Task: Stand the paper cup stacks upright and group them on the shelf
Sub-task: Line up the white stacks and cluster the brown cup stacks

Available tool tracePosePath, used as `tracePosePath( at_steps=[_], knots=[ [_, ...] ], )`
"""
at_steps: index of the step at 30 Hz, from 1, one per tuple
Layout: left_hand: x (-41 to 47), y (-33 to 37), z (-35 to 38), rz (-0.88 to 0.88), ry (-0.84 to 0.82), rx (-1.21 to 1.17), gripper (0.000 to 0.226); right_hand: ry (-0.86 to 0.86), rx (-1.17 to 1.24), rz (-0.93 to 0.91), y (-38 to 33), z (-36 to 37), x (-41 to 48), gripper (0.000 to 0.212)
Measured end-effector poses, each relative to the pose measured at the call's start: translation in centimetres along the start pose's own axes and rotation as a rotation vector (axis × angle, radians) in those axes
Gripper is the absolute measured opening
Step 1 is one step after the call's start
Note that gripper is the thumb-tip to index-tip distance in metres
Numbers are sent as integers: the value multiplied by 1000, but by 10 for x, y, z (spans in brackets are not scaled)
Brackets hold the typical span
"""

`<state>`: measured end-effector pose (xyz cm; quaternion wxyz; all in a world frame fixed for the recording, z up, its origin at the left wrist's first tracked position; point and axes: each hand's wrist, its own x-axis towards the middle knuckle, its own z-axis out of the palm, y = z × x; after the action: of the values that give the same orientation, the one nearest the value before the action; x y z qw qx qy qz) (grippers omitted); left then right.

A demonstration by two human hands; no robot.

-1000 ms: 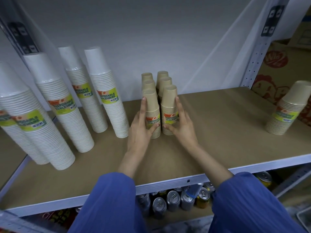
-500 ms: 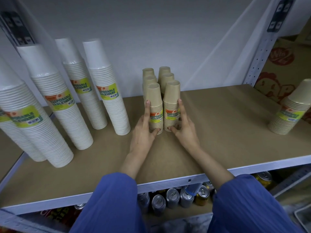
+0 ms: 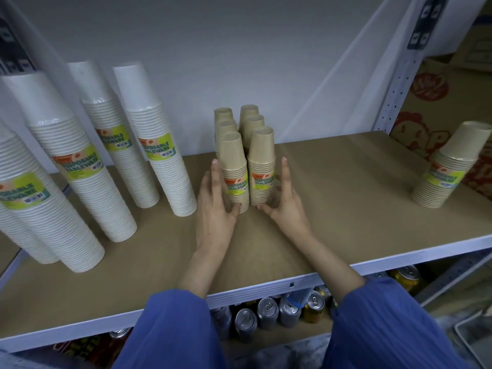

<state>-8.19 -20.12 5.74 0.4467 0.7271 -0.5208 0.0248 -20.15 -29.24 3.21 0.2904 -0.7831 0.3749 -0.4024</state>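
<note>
Yellow-green labels reading "DISPOSABLE TABLEWARE" wrap the tall white cup stacks and the front two brown cup stacks. Each label also carries a small barcode, too small to read. Red lettering on the cardboard box at right is not legible.

Rear brown stacks were mostly hidden behind the front pair; their labels couldn't be seen. Leftmost white stack was cut by the left edge. Cans below were partly blocked by the shelf lip and sleeves. Right carton print was cut off and unreadable. Small label text was too small to read.
</note>
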Motion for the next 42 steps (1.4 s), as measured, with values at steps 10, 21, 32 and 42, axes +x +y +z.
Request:
tracePosePath(
  at_steps=[10,21,32,42],
  knots=[
    [-31,67,58,166,-267,-16,35,140,-294,167,37,-86,-36,52],
    [-41,117,133,305,-583,202,41,501,-388,296,78,-181,-65,48],
    [-43,121,133,278,-619,228,42,551,-353,268,100,-218,-36,99],
    [-43,120,135,268,-636,235,43,539,-383,255,112,-225,-13,88]
  ],
)
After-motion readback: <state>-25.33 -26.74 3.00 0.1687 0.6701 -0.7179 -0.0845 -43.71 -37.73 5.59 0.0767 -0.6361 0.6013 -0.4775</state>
